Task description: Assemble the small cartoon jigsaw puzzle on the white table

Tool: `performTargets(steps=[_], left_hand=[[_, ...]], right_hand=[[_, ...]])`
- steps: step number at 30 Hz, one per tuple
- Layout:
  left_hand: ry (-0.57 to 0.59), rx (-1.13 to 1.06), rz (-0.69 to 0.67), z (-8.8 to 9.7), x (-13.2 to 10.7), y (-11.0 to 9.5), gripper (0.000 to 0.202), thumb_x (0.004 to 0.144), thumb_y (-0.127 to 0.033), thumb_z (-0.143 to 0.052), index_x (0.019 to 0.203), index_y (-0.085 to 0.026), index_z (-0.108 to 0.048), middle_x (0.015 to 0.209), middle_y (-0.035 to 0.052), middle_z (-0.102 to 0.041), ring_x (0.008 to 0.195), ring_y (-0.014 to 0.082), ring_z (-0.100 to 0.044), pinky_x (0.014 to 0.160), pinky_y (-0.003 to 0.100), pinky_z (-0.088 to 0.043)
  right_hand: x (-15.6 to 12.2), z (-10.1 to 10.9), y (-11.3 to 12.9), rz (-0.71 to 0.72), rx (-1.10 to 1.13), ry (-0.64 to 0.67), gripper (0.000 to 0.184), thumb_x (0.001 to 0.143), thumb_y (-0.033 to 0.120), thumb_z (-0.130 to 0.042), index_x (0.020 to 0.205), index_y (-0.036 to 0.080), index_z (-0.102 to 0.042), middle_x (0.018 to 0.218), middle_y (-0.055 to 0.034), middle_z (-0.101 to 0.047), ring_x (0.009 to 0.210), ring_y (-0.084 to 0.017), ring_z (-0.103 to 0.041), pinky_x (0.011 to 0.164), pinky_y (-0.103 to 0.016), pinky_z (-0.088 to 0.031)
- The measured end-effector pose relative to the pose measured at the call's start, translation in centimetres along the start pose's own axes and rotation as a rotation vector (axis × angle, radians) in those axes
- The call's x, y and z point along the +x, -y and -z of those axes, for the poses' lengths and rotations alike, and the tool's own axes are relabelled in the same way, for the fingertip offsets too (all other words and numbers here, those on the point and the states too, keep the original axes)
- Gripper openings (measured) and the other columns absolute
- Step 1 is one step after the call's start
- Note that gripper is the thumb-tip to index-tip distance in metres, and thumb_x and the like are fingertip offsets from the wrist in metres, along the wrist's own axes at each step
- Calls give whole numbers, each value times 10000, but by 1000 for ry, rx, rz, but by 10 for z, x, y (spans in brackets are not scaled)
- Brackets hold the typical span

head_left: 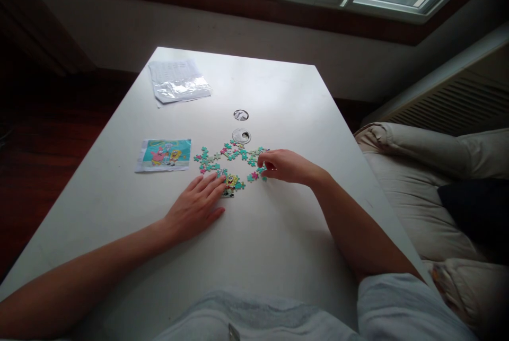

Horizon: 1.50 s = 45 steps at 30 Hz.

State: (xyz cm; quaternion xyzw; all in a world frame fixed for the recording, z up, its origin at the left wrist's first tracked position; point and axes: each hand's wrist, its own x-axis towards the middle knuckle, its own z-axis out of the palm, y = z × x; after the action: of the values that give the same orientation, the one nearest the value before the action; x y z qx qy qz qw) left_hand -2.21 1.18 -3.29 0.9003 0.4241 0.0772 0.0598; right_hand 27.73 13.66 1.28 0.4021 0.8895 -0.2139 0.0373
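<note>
My left hand [196,206] lies flat, its fingers stretched out over the left side of a joined section of jigsaw puzzle [230,184] showing a yellow cartoon figure. Those fingers hide part of the section. Over on the right, my right hand [287,166] is bent down among loose puzzle pieces [253,156], with its fingers curled and a small gap between index finger and thumb. No piece can be made out between them. More loose pieces [205,159], mostly turquoise with some pink and pale green, spread in an arc beyond both hands.
A picture sheet [167,154] with cartoon figures lies left of the pieces. Papers in a clear plastic sleeve [181,81] rest at the white table's [274,92] far left. Two round fittings [241,136] sit mid-table. A beige sofa [405,192] stands along the right side.
</note>
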Motion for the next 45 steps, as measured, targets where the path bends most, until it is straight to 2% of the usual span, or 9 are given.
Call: performTargets(steps=[2,6,20,26,37,45], left_hand=[[-4,-2,-5,-1,0,1,481,1019,-387,-496,1445,-164,-509,1577,108,-457,1472,301,-394,1220,482,-287],[7,-3,1,-2,0,1,479,1021,-389,-492,1444,-163,-509,1585,100,-448,1475,300,-390,1224,486,-281],[-6,-2,-2,-1,1,1,482,1013,-377,-501,1438,-150,-523,1569,115,-468,1455,305,-414,1223,486,-293],[-25,-7,-3,-3,0,1,474,1014,-376,-493,1428,-146,-534,1560,121,-477,1449,301,-422,1224,486,-297],[-20,-15,-6,-1,1,1,481,1005,-370,-507,1425,-139,-537,1562,124,-474,1449,308,-420,1221,498,-307],[-42,-30,-9,-2,0,1,475,998,-357,-513,1427,-155,-542,1542,137,-495,1440,300,-433,1218,501,-315]], right_hand=[[3,-5,5,69,35,-10,179,888,279,-645,1062,242,-666,900,-30,-696,745,-157,-574,652,-262,-321],[6,-12,10,108,37,-6,121,912,270,-623,1020,242,-671,863,-21,-677,738,-150,-564,642,-258,-305],[9,-19,0,38,-2,-53,90,897,286,-637,959,221,-631,867,-28,-677,770,-166,-551,657,-263,-300],[8,-17,6,93,38,-41,67,885,253,-622,929,214,-589,818,-11,-643,708,-146,-513,641,-257,-289],[7,-19,16,216,101,-3,89,873,204,-633,958,209,-660,847,-19,-638,744,-141,-525,684,-247,-325],[9,-21,24,257,141,11,112,917,239,-629,993,219,-708,839,-27,-650,755,-152,-551,721,-254,-362]])
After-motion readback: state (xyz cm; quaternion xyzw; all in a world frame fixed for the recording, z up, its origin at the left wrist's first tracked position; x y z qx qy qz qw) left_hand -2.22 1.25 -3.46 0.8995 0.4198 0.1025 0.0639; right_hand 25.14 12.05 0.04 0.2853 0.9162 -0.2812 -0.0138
